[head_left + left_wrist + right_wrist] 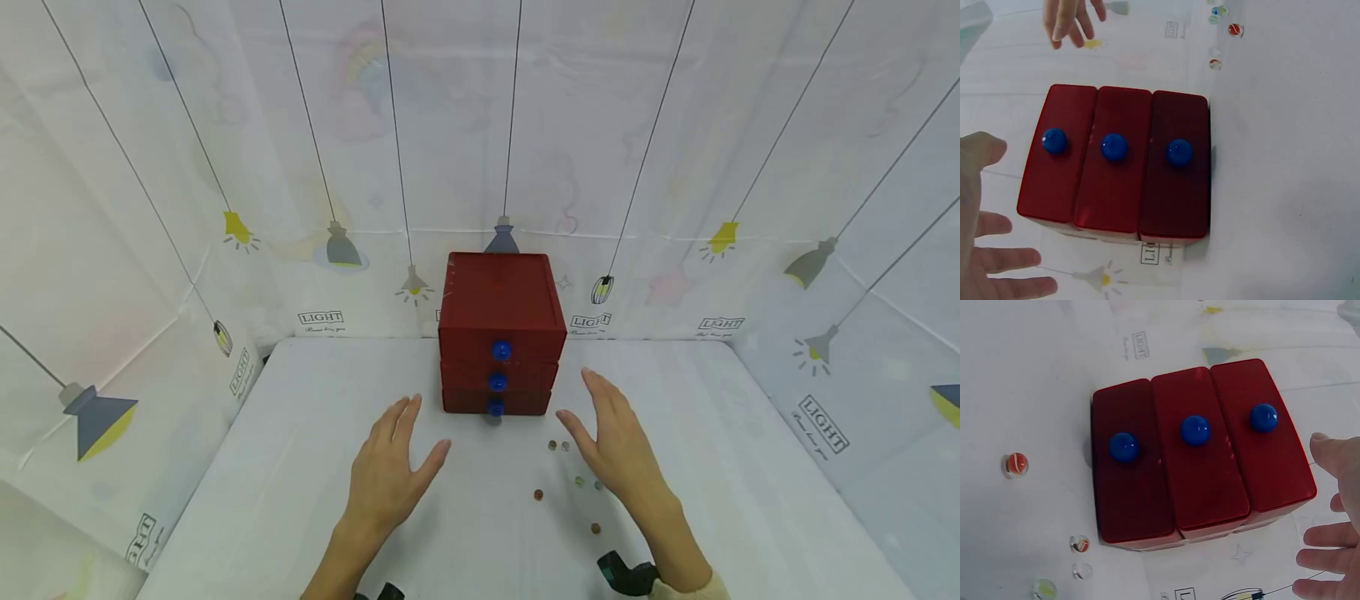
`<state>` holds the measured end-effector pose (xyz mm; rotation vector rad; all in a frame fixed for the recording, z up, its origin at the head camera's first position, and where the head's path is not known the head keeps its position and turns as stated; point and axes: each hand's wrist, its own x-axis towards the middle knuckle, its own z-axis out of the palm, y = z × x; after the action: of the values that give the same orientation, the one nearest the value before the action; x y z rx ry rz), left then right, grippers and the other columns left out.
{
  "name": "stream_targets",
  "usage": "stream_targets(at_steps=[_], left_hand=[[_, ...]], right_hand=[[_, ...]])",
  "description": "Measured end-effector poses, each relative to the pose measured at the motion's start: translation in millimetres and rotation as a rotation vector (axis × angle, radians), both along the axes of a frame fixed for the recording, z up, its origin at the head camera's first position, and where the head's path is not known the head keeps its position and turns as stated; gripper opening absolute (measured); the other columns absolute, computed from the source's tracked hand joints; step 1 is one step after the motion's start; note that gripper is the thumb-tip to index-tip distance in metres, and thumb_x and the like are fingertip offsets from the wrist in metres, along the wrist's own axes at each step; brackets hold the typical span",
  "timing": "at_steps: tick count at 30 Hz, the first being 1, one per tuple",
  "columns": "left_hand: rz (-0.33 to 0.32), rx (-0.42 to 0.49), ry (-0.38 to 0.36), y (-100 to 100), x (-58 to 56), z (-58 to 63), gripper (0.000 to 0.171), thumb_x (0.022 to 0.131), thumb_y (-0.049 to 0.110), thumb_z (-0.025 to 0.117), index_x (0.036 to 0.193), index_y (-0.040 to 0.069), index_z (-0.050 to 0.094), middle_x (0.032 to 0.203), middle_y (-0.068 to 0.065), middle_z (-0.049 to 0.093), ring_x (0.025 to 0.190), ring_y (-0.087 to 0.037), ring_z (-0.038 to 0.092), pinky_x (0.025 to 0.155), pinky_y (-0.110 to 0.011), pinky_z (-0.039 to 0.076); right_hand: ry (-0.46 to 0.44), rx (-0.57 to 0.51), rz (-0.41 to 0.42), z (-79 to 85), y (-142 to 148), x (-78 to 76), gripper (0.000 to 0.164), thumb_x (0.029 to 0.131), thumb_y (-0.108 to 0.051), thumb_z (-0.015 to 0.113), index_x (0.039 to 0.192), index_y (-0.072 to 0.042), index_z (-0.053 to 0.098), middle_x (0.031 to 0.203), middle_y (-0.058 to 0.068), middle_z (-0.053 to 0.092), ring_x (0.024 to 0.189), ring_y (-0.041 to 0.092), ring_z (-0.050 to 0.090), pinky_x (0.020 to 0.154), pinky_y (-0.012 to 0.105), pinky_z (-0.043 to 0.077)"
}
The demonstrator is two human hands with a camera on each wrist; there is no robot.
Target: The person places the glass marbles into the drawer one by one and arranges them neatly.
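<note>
A red box with three stacked drawers (498, 292) stands on the white table, a blue knob (501, 350) on each drawer front. All three drawers are closed. My left hand (386, 479) hovers at the front left of the box, fingers extended and thumb spread, holding nothing. On the other side, my right hand (622, 446) is held up at the front right, its fingers likewise straight and apart from the box. Several small glass marbles lie below and beside the right hand, among them a red-and-white one (1017, 464) and a yellow-green one (1044, 589).
The white tabletop (465, 542) runs back to a curtain (450, 125) printed with hanging lamps, which also encloses both sides. The box stands near the table's back edge. A dark wrist-worn device (628, 575) sits at my right wrist.
</note>
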<state>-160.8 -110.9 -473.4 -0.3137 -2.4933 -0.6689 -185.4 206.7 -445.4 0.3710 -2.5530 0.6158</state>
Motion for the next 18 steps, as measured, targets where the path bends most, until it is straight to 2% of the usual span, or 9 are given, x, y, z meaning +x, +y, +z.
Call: stream_targets(at_steps=[11, 14, 18], left_hand=[[-0.05, 0.09, 0.107, 8, -5.1, 7.8, 0.062, 0.091, 0.041, 0.07, 0.141, 0.007, 0.055, 0.132, -0.012, 0.064, 0.121, -0.028, 0.063, 0.096, -0.046, 0.056], [-0.063, 0.115, 0.157, 11, -7.1, 10.3, 0.058, 0.09, 0.036, 0.072, 0.136, 0.004, 0.059, 0.126, -0.013, 0.067, 0.116, -0.027, 0.065, 0.093, -0.044, 0.058], [-0.084, 0.149, 0.184, 16, -10.5, 13.4, 0.053, 0.089, 0.031, 0.074, 0.133, 0.003, 0.061, 0.115, -0.011, 0.069, 0.102, -0.024, 0.068, 0.082, -0.039, 0.061]], right_hand=[[0.135, -0.031, 0.059, 10.7, 1, -15.2, 0.07, 0.091, -0.026, 0.075, 0.147, 0.002, 0.043, 0.141, 0.023, 0.055, 0.13, 0.038, 0.054, 0.103, 0.054, 0.05], [0.207, -0.05, 0.083, 13.9, 2, -23.4, 0.066, 0.09, -0.019, 0.076, 0.143, 0.004, 0.047, 0.136, 0.024, 0.057, 0.126, 0.037, 0.057, 0.1, 0.053, 0.052], [0.275, -0.083, 0.115, 18.0, 5, -33.1, 0.057, 0.091, -0.011, 0.074, 0.14, 0.005, 0.051, 0.132, 0.023, 0.06, 0.123, 0.037, 0.059, 0.098, 0.051, 0.053]])
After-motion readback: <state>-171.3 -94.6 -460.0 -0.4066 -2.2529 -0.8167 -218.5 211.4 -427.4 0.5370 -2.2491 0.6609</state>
